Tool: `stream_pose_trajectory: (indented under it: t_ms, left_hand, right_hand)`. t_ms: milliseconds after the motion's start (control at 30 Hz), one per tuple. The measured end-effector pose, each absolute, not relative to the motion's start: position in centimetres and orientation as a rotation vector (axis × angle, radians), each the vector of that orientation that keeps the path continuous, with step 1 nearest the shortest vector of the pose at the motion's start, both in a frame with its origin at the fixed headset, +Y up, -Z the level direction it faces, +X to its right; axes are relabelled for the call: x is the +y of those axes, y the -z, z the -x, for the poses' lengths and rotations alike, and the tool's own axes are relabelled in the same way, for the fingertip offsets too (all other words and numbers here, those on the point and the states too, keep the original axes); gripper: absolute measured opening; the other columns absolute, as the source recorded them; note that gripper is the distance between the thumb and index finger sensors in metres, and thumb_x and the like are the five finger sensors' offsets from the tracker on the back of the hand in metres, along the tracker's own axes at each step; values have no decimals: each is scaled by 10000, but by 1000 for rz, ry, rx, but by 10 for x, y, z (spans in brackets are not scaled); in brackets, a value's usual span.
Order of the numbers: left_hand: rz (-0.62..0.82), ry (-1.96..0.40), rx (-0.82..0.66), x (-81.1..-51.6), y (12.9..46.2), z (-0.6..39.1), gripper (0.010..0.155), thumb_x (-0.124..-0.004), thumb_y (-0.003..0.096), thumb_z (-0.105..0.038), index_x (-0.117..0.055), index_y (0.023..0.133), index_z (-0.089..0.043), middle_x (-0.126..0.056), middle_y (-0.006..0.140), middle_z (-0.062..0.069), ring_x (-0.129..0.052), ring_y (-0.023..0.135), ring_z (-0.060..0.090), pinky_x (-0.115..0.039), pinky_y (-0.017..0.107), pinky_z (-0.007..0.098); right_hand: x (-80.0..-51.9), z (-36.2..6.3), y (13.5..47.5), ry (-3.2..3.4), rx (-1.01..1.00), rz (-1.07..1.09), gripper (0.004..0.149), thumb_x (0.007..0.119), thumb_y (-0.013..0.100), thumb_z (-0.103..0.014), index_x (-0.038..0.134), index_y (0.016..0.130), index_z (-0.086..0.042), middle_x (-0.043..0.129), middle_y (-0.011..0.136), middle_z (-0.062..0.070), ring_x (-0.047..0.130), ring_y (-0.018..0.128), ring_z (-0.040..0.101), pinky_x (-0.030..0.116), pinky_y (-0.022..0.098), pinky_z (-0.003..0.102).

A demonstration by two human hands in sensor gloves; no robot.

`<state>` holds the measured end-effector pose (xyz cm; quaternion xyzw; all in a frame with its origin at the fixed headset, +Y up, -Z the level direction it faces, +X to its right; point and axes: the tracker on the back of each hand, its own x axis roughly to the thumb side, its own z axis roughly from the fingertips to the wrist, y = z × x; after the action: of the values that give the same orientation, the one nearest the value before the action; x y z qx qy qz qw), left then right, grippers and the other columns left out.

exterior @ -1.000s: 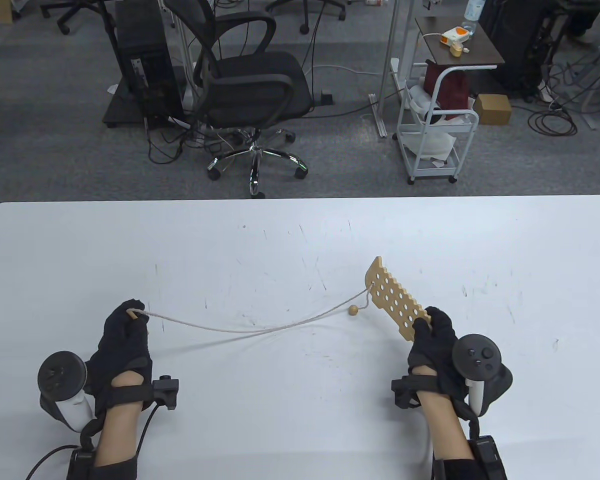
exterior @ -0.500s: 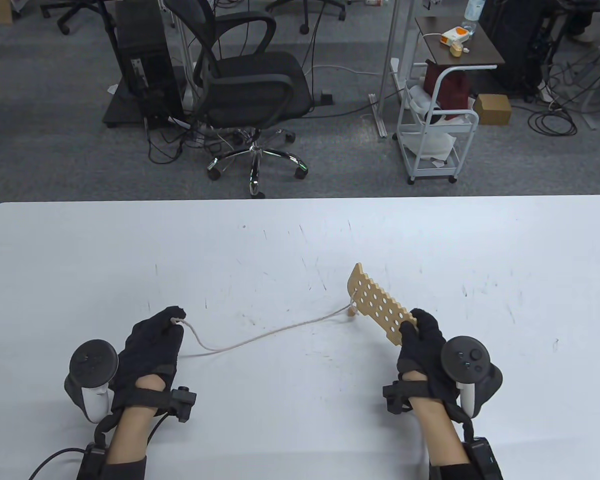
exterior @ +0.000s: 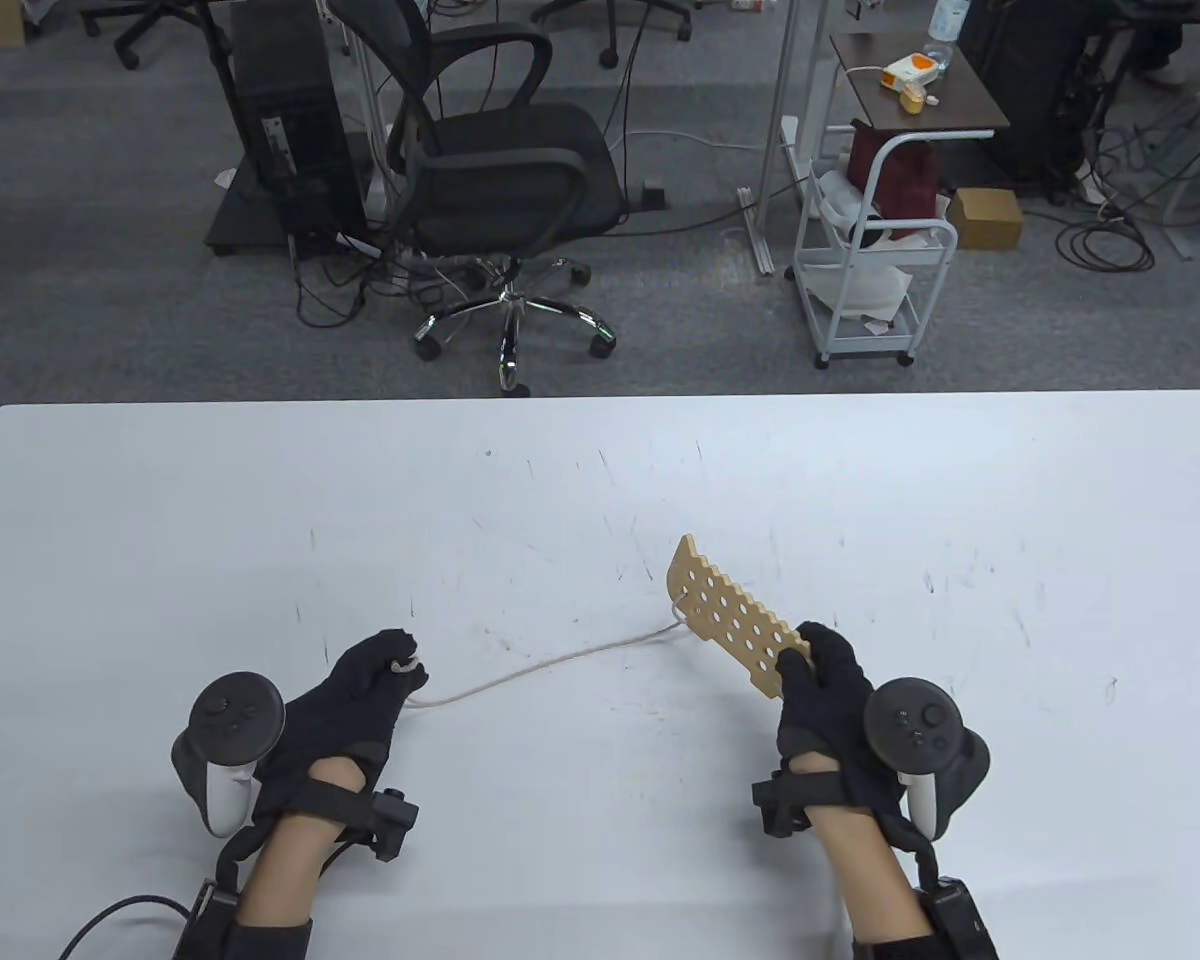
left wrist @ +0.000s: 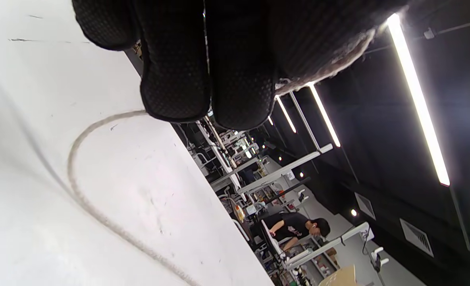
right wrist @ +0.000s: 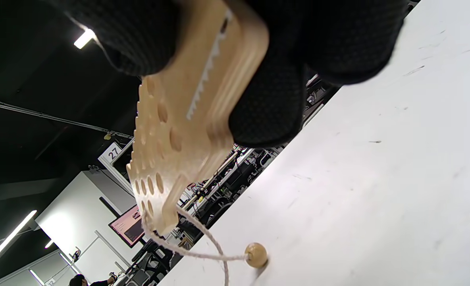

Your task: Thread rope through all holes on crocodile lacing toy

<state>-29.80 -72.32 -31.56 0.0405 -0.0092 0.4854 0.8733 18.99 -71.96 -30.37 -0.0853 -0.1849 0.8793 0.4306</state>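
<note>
My right hand (exterior: 826,690) clamps the crocodile board (exterior: 730,625), lifted off the desk (exterior: 600,460) at centre-right. My left hand (exterior: 365,690) pinches the rope (exterior: 550,662) end. Slack could snag; the bead (right wrist: 256,254) might pull loose.

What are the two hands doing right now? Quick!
Left hand: closed, pinching the end of the thin beige rope.
Right hand: closed, gripping the light wooden board with holes.

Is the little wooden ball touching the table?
Touching. The right wrist view shows the wooden ball resting on the white table, its shadow right beside it, no gap under it.
</note>
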Motion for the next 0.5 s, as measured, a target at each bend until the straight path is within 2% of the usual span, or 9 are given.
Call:
stream_pose_trajectory:
  t_ms: [67,167,233,333,500]
  left_hand:
    - [-80,-1004,-25,-723,316,296,536,-867,436,-434,-766,958,-364,-1016,831,-76,-1006,756,241,-689,697,506]
    - [-69,-989,-35,-723,316,295,701,-945,377,-525,-696,999,-322,-960,891,-70,-982,792,242,-674,705,511]
    - [-65,-976,-56,-723,316,294,756,-928,352,-617,-694,1007,-321,-955,902,-66,-974,804,250,-669,709,513]
    - [-55,-985,-59,-725,316,292,746,-906,354,-643,-722,1000,-318,-972,891,-54,-977,802,267,-665,710,522]
    - [-60,-943,-57,-726,317,289,657,-917,364,-597,-798,950,-325,-1028,830,-61,-1003,775,255,-675,703,520]
  right_hand:
    - [-719,-188,303,-2193,-462,204,467,785,464,-339,715,879,-137,928,712,46,1029,530,269,792,428,468]
    - [-718,-186,302,-2180,-453,187,466,784,465,-340,715,878,-135,929,711,45,1028,530,270,792,427,468]
    - [-717,-183,300,-2186,-454,171,466,784,465,-340,714,879,-136,927,713,46,1028,532,269,791,429,467]
    - [-717,-180,299,-2186,-453,155,466,783,466,-340,714,879,-135,928,712,46,1029,531,268,792,428,466]
    - [-715,-176,297,-2188,-450,127,465,783,465,-339,714,878,-136,926,714,45,1028,532,270,791,430,465]
